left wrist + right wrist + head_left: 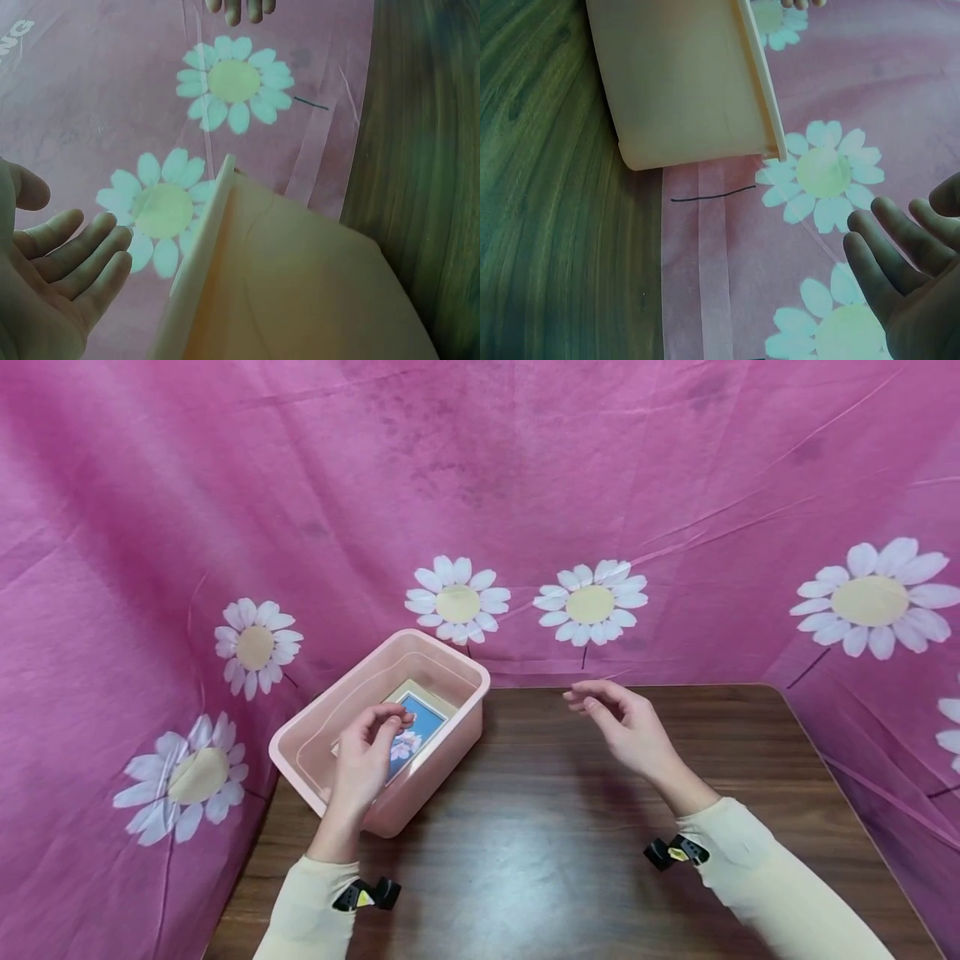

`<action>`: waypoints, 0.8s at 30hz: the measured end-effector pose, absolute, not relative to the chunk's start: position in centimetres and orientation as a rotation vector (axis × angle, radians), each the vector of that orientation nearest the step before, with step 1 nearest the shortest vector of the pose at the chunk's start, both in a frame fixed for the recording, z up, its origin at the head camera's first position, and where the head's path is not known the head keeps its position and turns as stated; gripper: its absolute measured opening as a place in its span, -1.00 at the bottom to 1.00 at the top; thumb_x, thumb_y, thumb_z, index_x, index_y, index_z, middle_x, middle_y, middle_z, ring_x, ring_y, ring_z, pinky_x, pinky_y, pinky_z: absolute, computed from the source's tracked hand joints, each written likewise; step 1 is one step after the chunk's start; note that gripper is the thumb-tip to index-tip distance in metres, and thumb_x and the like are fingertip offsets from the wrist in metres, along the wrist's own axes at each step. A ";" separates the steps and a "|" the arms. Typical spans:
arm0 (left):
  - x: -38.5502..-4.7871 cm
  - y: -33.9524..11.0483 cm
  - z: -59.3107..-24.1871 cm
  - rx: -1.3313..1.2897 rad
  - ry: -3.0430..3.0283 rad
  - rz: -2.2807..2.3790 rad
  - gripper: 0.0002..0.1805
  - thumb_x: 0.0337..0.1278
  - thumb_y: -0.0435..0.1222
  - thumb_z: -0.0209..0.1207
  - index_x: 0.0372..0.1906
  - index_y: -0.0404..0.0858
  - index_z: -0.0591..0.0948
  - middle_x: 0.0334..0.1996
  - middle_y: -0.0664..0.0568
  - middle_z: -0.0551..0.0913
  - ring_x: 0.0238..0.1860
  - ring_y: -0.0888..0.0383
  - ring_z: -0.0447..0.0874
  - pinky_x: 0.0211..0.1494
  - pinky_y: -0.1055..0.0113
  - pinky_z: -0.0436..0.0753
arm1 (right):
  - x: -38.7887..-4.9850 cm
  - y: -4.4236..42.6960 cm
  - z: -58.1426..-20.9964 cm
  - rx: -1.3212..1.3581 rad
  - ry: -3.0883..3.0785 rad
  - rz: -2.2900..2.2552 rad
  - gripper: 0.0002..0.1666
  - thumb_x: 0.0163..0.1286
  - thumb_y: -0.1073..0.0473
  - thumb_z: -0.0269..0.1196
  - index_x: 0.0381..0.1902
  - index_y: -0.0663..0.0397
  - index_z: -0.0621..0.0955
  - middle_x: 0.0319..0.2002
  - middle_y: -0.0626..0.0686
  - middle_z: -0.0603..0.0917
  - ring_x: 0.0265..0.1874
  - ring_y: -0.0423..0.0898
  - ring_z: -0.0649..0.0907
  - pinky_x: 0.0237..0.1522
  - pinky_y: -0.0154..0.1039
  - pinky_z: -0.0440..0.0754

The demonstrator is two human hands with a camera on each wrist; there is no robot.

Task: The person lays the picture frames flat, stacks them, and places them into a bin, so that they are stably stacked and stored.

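Observation:
A pink plastic bin (390,814) stands at the left of the table. Inside lies a flat rectangular item (427,720) with a blue face, pink blossoms and a pale border, atop something beige. Over the bin hovers my left hand (363,760), fingers loosely bent, partly hiding that item. The left wrist view shows this hand (64,285) holding nothing, beside the bin's rim (202,255). To the right of the bin, my right hand (630,727) is raised above the table. Its fingers (889,255) are relaxed and hold nothing.
The dark wood table (525,827) reaches back to a pink cloth (525,485) printed with white daisies. That cloth also hangs along both sides. Each sleeve cuff carries a small black device, such as the right one (675,853).

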State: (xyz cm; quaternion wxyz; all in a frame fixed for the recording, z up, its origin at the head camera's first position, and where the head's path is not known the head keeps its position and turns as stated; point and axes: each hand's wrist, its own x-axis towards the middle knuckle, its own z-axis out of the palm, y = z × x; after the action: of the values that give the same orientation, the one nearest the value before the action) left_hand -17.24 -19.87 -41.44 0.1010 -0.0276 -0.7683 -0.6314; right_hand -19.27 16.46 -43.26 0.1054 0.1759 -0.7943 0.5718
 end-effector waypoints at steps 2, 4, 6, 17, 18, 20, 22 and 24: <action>-17.3 -19.4 -41.3 -0.092 -2.282 -1.864 -0.75 0.57 -0.48 0.06 0.11 -0.54 0.65 -0.11 -0.23 0.84 -0.09 0.41 0.78 0.16 0.57 0.69 | -19.1 16.7 -43.3 0.511 -2.330 1.686 -0.68 0.65 0.39 0.11 0.20 0.39 0.67 0.03 0.41 0.79 -0.05 -0.40 0.80 0.10 -0.49 0.73; -17.2 -19.0 -41.2 -0.100 -2.293 -1.853 -0.75 0.57 -0.47 0.08 0.11 -0.52 0.65 -0.10 -0.23 0.83 -0.08 0.41 0.77 0.16 0.58 0.67 | -18.9 17.0 -43.2 0.502 -2.321 1.686 -0.68 0.65 0.40 0.11 0.20 0.39 0.67 0.02 0.30 0.82 -0.05 -0.39 0.80 0.10 -0.49 0.73; -17.3 -18.6 -41.2 -0.111 -2.299 -1.845 -0.75 0.55 -0.47 0.08 0.12 -0.51 0.65 -0.07 -0.30 0.81 -0.06 0.38 0.77 0.16 0.59 0.65 | -18.7 17.2 -43.2 0.492 -2.308 1.689 -0.68 0.65 0.40 0.11 0.20 0.38 0.67 0.01 0.15 0.84 -0.04 -0.37 0.81 0.10 -0.47 0.74; -17.5 -16.3 -41.1 -0.196 -2.306 -1.848 -0.72 0.57 -0.45 0.07 0.17 -0.46 0.66 0.00 -0.36 0.79 0.10 -0.01 0.80 0.23 0.57 0.63 | -17.4 18.1 -42.8 0.335 -2.305 1.670 -0.67 0.65 0.39 0.12 0.22 0.40 0.67 -0.01 0.10 0.85 -0.08 -0.47 0.78 0.07 -0.50 0.74; -17.5 -16.1 -41.1 -0.208 -2.300 -1.851 -0.72 0.57 -0.45 0.07 0.18 -0.46 0.66 0.01 -0.37 0.79 0.11 -0.06 0.80 0.23 0.56 0.64 | -17.3 18.2 -42.8 0.324 -2.303 1.672 -0.67 0.65 0.38 0.12 0.22 0.40 0.67 -0.01 0.05 0.85 -0.08 -0.47 0.78 0.08 -0.50 0.74; -17.5 -15.8 -41.1 -0.225 -2.296 -1.852 -0.72 0.58 -0.44 0.07 0.18 -0.46 0.66 0.02 -0.37 0.78 0.13 -0.09 0.78 0.23 0.55 0.64 | -17.1 18.3 -42.8 0.303 -2.300 1.667 -0.67 0.65 0.38 0.13 0.22 0.38 0.67 -0.03 -0.10 0.85 -0.08 -0.46 0.78 0.08 -0.52 0.73; -17.5 -15.5 -41.2 -0.221 -2.293 -1.862 -0.72 0.58 -0.43 0.08 0.18 -0.44 0.66 0.03 -0.36 0.78 0.14 -0.06 0.77 0.24 0.55 0.63 | -16.9 18.5 -42.8 0.283 -2.308 1.639 -0.68 0.64 0.37 0.14 0.22 0.35 0.69 -0.06 -0.28 0.82 -0.07 -0.44 0.78 0.06 -0.55 0.71; -17.4 -15.1 -41.3 -0.214 -2.284 -1.871 -0.72 0.58 -0.43 0.09 0.18 -0.42 0.67 0.03 -0.34 0.78 0.13 -0.05 0.77 0.24 0.55 0.64 | -16.7 18.6 -42.9 0.266 -2.320 1.605 -0.68 0.64 0.35 0.16 0.22 0.32 0.70 -0.07 -0.36 0.80 -0.07 -0.43 0.78 0.06 -0.56 0.70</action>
State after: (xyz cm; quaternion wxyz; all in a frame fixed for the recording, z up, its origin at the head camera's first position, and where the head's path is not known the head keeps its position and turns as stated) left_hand -17.43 -15.11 -41.30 0.0904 -0.0718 -0.7684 -0.6295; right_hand -16.71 18.60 -42.87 0.1534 0.0929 -0.8090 0.5598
